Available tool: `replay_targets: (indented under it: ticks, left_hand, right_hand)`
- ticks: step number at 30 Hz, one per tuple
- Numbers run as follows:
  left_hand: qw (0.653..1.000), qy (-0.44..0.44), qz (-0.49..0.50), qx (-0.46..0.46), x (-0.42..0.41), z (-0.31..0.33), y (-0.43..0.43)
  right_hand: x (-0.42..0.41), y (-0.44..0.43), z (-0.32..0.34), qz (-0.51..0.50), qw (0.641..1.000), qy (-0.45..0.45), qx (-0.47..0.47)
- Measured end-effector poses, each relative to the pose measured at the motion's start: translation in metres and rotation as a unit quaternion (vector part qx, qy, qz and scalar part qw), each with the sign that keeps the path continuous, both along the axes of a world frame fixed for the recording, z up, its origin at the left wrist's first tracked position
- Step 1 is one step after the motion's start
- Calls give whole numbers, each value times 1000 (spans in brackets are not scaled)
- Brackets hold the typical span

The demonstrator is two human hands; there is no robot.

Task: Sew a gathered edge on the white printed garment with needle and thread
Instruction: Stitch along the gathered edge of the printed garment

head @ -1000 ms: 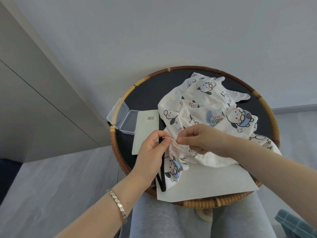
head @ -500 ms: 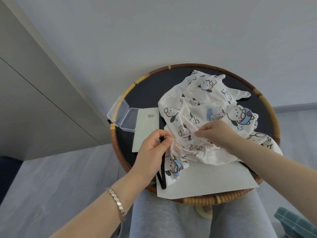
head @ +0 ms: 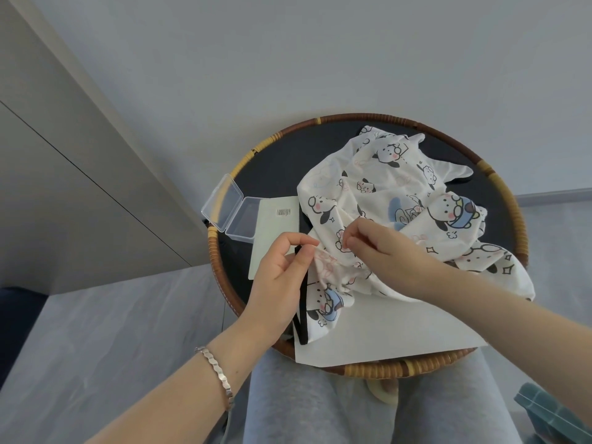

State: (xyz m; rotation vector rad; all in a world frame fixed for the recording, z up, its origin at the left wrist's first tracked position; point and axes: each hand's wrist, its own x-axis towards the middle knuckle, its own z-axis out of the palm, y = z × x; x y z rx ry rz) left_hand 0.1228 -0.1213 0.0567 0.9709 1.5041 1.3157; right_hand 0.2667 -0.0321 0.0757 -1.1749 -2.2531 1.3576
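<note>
Back in since half a second ago: right hand (head: 390, 254), drawn from farther out over the print to just beside the left hand (head: 282, 277); left hand all but unmoved

Garment (head: 384, 187) heaped on the right half of the round wicker tray (head: 509, 219), near corner trailing over a white sheet (head: 384, 331) toward the lap. Gathered edge bunched at the near-left of the heap, running from the left fingertips rightward and under the right palm; long axis roughly left to right between the two hands

Pinched at its left end between left thumb and forefinger, remaining fingers loosely curled, wrist reaching up from the lower left. Right thumb and forefinger closed tip to tip on the cloth just right of that pinch, close to the left fingertips but apart, forearm slanting in from the lower right over the fabric. Needle and thread too fine to make out; cannot tell whether held in the right pinch

Judged: next a stitch or a pull along the edge, off to the right, left pinch as anchor, right hand doing the travelling

Near the left hand: black strap (head: 302, 315) under the cloth, pale card (head: 275, 232), open clear box (head: 230, 213)
</note>
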Motion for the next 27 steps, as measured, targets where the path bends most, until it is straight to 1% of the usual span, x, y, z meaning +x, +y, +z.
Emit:
replay_targets:
  ticks: [7,11,19,24,27]
  left_hand:
    - [1000,5,-4,6,0,-1,1]
    - [1000,4,-3,6,-1,-1,0]
    - [1000,15,-4,2,-1,-2,0]
    - [1000,-5,-1,-8,-2,-4,1]
    - [1000,-10,-7,-10,-2,-4,1]
  right_hand:
    - [-4,-1,1,20,998,-18,51]
    - [-5,-1,0,31,997,-26,62]
    - [-6,-1,-4,37,998,-27,48]
    - [-8,-2,-6,38,999,15,6]
    - [-8,-3,-6,48,999,21,-1]
